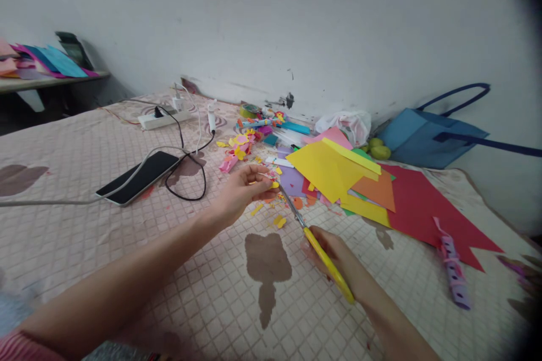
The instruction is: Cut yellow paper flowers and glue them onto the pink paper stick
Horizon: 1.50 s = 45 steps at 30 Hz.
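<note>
L hand [243, 189] pinching yellow paper bit [275, 185], R hand [341, 251] on yellow-handled scissors [314, 241]
Scissor tips just beside the bit; coloured sheets [326, 166] R of centre on quilted cover [203, 282], blue bag [427, 135] at far edge, R side; power strip [173, 117] nr far edge, L.

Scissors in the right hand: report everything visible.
Yellow-handled metal scissors, gripped in the bare right hand. Slim grey blades, long plastic-looking handle. They slant away and leftward, blade tips near the small yellow paper piece in the bare left hand. Seen nearly edge-on, so blade opening and contact with the paper can't be judged.
</note>
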Each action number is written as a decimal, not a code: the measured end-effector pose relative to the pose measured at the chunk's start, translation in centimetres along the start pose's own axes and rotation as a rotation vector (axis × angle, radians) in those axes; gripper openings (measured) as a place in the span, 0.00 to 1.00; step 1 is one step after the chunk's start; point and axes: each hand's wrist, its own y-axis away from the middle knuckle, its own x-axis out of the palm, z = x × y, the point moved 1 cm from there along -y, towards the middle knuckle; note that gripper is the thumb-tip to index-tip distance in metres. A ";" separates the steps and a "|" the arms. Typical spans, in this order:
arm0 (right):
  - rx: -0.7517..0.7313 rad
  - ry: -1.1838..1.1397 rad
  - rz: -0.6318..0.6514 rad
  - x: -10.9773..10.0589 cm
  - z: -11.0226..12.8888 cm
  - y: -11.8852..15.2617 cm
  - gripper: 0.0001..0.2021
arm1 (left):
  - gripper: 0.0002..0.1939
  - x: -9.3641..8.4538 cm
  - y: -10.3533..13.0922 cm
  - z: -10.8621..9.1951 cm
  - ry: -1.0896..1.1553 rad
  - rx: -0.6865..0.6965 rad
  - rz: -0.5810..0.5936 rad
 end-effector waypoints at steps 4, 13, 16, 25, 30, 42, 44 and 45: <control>-0.015 0.014 0.000 0.0 0.0 0.0 0.16 | 0.17 -0.1 -0.1 0.1 0.006 0.008 0.010; -0.033 0.043 -0.013 0.0 -0.2 -0.1 0.16 | 0.17 -0.1 0.0 0.0 -0.003 0.002 -0.016; -0.025 0.056 -0.012 0.0 -0.3 -0.1 0.15 | 0.18 -0.2 -0.1 0.0 -0.005 0.004 -0.012; -0.017 0.065 -0.025 -0.2 0.0 0.0 0.14 | 0.18 -0.2 -0.2 -0.3 -0.001 0.002 -0.026; -0.039 0.170 -0.168 -1.1 -1.7 -1.1 0.14 | 0.17 -0.4 -0.2 0.1 -0.038 0.006 0.002; 0.193 0.764 -0.467 -4.2 -3.4 -2.6 0.17 | 0.17 0.8 1.0 0.9 -0.179 -0.142 -0.005; 0.135 0.798 -0.472 -4.5 -3.9 -2.6 0.17 | 0.18 0.9 1.1 1.3 -0.134 -0.172 0.000; 0.090 0.804 -0.469 -4.7 -4.2 -2.7 0.18 | 0.18 1.0 1.2 1.4 -0.112 -0.183 0.004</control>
